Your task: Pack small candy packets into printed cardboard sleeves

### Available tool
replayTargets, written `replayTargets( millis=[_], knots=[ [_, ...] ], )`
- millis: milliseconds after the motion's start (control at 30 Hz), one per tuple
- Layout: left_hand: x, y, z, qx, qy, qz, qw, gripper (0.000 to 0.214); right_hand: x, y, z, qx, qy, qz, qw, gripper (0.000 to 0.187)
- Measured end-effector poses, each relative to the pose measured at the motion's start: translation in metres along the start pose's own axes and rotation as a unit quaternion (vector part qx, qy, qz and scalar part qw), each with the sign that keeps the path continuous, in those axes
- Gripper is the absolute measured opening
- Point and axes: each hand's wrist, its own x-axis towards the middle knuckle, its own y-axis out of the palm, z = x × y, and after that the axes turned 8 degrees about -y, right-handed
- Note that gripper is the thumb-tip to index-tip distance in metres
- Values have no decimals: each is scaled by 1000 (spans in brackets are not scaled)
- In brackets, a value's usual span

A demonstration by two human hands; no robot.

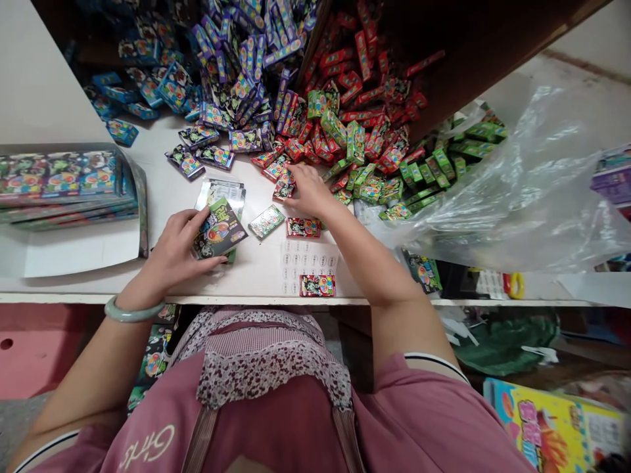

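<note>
My left hand (180,246) is closed around the edge of a dark printed packet (220,230), thumb below and fingers on top. Clear and silvery sleeves (224,190) lie just behind it. My right hand (309,192) reaches to the front of the red pile, its fingertips on a small red box (284,186); whether it grips the box firmly is hard to see. Between the hands lies a green-and-white small box (267,221). Nearer me, one red box (303,227) and another red box (317,285) rest by a sheet of round stickers (308,259).
Behind are heaps of purple boxes (246,85), blue boxes (172,85), red boxes (365,85) and green boxes (374,187). A display carton (83,253) with flat packets stands left. Clear plastic bags (522,190) bulge at right, near yellow-handled scissors (516,285).
</note>
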Motion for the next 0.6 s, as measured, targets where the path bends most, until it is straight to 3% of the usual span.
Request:
replayTargets(
  millis=[133,233,367,600],
  knots=[
    [3,0,-5,12,-11,1,1000,90,-6,-5,8,7,-32,-47,998,77],
    [2,-1,-6,20,-18,8,1000,91,-24,-17,26,33,-124,-75,989,75],
    [2,2,-5,18,19,16,1000,94,-50,-30,56,36,-253,-45,966,73],
    [2,4,-4,33,59,38,997,97,-62,-29,75,4,-299,49,953,68]
  ],
)
